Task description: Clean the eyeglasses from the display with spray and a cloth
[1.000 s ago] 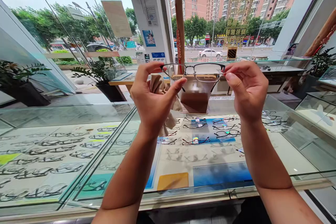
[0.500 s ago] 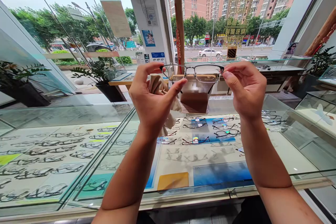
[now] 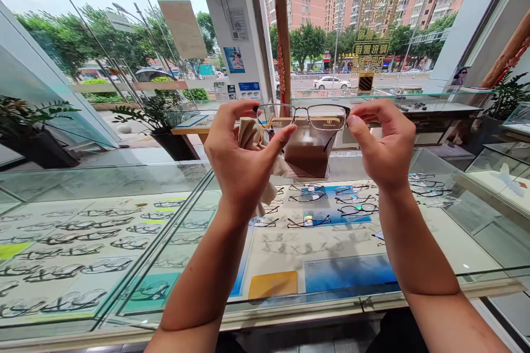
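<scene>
A pair of dark-rimmed glasses (image 3: 301,109) is held up level above the display counter, lenses facing me. My left hand (image 3: 242,157) pinches the left end of the frame, and a beige cloth (image 3: 250,135) hangs from the same hand, partly hidden behind the fingers. At the other end, my right hand (image 3: 383,140) has thumb and index finger closed on the frame's right corner. Behind the glasses stands a brown box (image 3: 307,159) on the counter, seen partly through the lenses.
A glass display counter (image 3: 232,317) holds rows of glasses (image 3: 78,236), a yellow card (image 3: 273,285) and a blue panel (image 3: 350,274). Potted plants (image 3: 165,140) and a wooden post (image 3: 282,49) stand beyond, near the windows.
The right end of the glasses and my right hand have shifted slightly left. Both hands keep their hold, and the glasses are turned a little.
</scene>
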### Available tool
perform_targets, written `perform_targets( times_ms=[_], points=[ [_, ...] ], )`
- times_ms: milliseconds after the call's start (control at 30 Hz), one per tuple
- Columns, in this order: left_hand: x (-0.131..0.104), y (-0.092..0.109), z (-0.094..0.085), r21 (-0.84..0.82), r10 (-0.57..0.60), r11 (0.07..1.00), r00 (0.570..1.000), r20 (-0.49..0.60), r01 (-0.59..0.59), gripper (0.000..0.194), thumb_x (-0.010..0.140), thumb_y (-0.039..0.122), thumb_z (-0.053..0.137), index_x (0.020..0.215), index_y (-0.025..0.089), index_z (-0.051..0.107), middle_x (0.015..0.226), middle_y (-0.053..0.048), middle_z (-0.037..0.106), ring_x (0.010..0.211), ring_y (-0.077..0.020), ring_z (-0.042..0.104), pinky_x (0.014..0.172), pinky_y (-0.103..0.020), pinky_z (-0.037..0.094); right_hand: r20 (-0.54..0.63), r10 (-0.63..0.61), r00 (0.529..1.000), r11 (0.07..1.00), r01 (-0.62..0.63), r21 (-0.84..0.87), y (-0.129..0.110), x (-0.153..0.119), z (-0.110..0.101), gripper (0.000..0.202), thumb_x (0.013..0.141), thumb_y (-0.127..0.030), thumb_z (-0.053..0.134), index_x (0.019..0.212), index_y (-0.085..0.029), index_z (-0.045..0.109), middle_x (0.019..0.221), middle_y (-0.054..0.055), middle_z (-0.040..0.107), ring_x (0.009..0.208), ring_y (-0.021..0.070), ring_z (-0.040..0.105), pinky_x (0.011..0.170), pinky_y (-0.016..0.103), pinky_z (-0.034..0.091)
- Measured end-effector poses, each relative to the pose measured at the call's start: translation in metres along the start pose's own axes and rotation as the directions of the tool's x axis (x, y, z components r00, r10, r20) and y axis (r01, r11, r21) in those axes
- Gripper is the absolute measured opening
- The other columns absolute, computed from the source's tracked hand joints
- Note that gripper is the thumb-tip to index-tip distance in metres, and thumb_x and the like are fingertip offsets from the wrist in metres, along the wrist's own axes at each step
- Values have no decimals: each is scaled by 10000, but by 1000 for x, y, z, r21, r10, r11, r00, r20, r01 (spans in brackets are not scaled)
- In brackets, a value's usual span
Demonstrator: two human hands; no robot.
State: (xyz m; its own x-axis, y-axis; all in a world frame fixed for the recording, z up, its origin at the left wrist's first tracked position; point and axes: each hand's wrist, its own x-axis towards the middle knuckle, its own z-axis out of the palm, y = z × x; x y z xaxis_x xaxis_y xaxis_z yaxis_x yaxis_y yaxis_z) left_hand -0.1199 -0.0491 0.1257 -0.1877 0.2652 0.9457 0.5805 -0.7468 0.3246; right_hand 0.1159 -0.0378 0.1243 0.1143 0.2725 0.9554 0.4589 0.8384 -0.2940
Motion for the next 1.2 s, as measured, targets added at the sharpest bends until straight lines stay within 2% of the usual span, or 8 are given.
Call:
perform_targets(
  times_ms=[567, 733, 1000, 1200],
  points=[
    [-2, -1, 0, 6, -13, 1000, 1000, -8, 13, 522, 804, 624, 895, 1169, 308, 695, 1126, -60, 692, 1077, -306, 680, 956, -483, 549, 48, 66, 997, 997, -65, -38, -3, -1, 2, 57, 900, -313, 696, 942, -274, 691, 918, 1, 747, 858, 200, 693, 833, 413, 589],
    [-4, 3, -2, -28, -34, 999, 999, 27, 35, 520, 822, 609, 882, 1209, 324, 683, 1192, -75, 684, 1162, -320, 666, 964, -490, 562, -1, 67, 998, 997, -67, -28, -3, -1, 3, 87, 892, -296, 708, 831, -272, 652, 835, -8, 736, 793, 191, 680, 784, 403, 583],
    [-2, 6, -1, 81, 57, 995, 998, -23, -55, 488, 823, 571, 900, 1177, 310, 691, 1129, -56, 729, 1057, -299, 706, 941, -473, 586, -7, 67, 998, 997, -67, -36, -3, 0, 3, 109, 843, -248, 698, 791, -281, 609, 845, -12, 757, 797, 197, 696, 786, 415, 599],
    [-2, 7, -2, 85, 52, 995, 998, -23, -50, 492, 825, 580, 897, 1178, 308, 687, 1124, -54, 724, 1068, -300, 703, 947, -476, 587, 6, 48, 999, 998, -47, -38, -3, -1, 3, 107, 831, -215, 690, 801, -275, 607, 853, -15, 753, 805, 195, 700, 790, 411, 590]
  ],
)
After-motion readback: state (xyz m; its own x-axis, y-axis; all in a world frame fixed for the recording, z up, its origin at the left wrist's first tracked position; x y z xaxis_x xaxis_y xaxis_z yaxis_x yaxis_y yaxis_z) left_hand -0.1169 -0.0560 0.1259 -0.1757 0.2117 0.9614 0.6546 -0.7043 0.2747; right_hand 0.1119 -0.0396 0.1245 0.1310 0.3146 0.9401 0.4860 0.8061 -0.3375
